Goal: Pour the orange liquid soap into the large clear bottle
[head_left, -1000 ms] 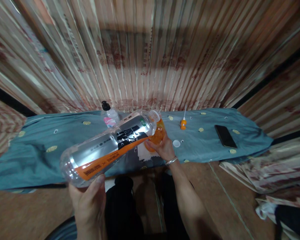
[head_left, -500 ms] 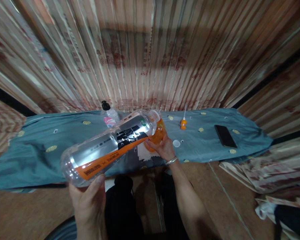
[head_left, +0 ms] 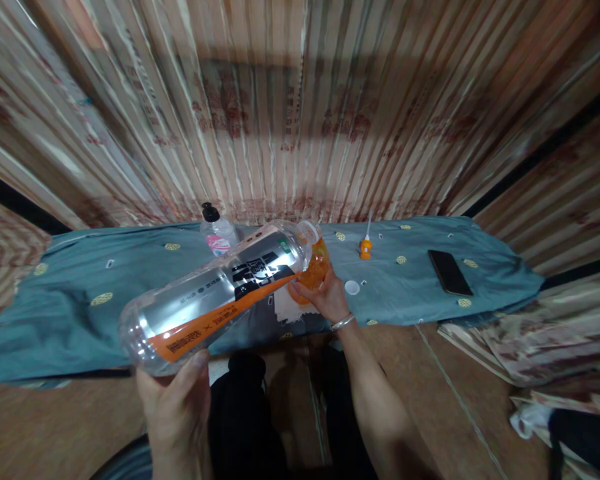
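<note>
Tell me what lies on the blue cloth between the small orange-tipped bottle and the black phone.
In the head view, only bare blue cloth with its yellow dots lies between the orange-tipped bottle and the phone.

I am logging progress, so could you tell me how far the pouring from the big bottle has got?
Done: the white cap lies off on the blue cloth. In hand: the left hand tips the large clear bottle, mouth at the orange container steadied by the right hand. Left: setting down and recapping; how full the container is cannot be told.
</note>
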Tool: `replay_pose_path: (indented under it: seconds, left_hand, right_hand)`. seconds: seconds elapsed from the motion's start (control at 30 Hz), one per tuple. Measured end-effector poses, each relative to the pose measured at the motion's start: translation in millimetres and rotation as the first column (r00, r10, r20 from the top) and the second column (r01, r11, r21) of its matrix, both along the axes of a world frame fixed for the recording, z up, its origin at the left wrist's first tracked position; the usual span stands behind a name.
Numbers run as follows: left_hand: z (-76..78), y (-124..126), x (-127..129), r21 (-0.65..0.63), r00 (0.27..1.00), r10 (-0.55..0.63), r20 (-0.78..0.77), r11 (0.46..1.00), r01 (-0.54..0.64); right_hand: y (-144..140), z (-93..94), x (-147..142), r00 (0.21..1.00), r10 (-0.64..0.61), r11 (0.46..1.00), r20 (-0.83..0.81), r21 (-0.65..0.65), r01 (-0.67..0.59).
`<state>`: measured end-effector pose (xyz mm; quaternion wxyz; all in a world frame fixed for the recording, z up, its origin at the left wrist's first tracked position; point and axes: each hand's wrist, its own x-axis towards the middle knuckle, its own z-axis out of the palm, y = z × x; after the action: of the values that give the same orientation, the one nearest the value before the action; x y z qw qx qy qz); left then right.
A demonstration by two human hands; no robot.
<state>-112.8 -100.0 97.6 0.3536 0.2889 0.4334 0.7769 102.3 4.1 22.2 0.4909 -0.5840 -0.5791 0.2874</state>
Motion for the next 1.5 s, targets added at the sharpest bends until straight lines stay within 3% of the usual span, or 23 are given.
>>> replay_pose_path:
  seconds: [1.5]
  left_hand:
    - [0.8,0.1,0.0,0.002,1.0,0.006,0.015,1.0,-0.006]
  right_hand:
    - [-0.3,0.0,0.6,1.0,-0.014,1.0,0.024,0.009,0.014]
